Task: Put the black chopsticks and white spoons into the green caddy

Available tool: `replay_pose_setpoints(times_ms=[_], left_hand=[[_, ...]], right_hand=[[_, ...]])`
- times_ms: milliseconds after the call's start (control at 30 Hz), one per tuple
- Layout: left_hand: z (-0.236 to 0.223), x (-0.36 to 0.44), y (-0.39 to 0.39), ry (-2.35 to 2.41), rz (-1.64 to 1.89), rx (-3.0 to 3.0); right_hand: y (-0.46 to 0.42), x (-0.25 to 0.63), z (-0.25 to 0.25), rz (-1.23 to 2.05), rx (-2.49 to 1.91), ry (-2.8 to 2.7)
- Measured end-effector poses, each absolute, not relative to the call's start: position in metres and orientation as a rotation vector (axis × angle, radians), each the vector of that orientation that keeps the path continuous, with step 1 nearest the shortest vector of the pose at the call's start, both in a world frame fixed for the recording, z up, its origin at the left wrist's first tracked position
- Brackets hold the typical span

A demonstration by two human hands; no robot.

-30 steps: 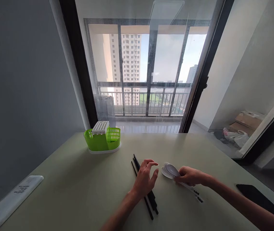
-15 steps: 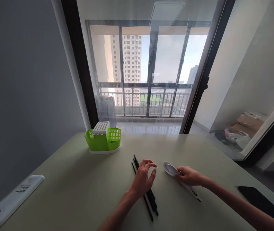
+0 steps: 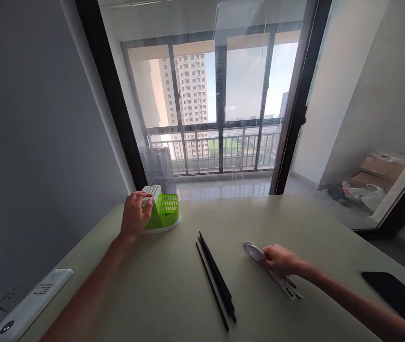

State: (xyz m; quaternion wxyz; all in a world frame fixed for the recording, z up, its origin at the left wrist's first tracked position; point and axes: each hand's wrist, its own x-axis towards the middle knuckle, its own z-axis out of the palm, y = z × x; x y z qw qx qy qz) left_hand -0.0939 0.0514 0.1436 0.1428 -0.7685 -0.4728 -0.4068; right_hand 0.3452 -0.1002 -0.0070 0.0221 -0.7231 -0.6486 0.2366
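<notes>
My left hand (image 3: 137,213) is at the green plastic caddy (image 3: 168,219), its fingers bent and the thumb apart from them, with nothing visible between them. It covers the caddy's left part and overlaps the white slotted top (image 3: 155,191); whether it touches them I cannot tell. Over the right half of the table, my right hand (image 3: 281,260) is closed around several white spoons (image 3: 255,251). Their bowls point to the far left and their handle ends emerge below the hand. Between the hands, several black chopsticks (image 3: 216,278) lie slantwise on the table, one a little apart on the left.
The pale green table (image 3: 145,289) reaches to a glass door at the back. A white power strip (image 3: 38,301) lies along its left edge by the wall. At the right edge rests a flat black object (image 3: 398,294). Cardboard boxes (image 3: 383,173) and bags stand beyond, on the right.
My left hand has moved from above the chopsticks to the far left, to the caddy. The right hand stays nearly in place with the spoons, whose handle ends are more spread. The view has shifted slightly.
</notes>
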Motion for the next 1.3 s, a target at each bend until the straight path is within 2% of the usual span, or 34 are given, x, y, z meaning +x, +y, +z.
replay_pose_setpoints(times_ms=[267, 533, 767, 1000, 1300], left_hand=[[0.140, -0.143, 0.088, -1.543, -0.767, -2.134], [0.140, -0.142, 0.085, -1.722, -0.735, -2.381], [0.150, -0.114, 0.071, -1.901, -0.609, -2.337], [0.151, -0.066, 0.070, -1.858, -0.505, -2.350], [0.143, 0.016, 0.070, -1.716, -0.490, -2.495]], right_hand=[[-0.112, 0.345, 0.002, 0.613, -2.279, -1.983], [-0.116, 0.350, 0.001, 0.586, -2.238, -1.941], [-0.115, 0.353, -0.005, 0.580, -2.179, -1.893], [-0.117, 0.368, -0.014, 0.627, -2.080, -1.854], [-0.168, 0.346, 0.019, 0.420, -1.808, -1.685]])
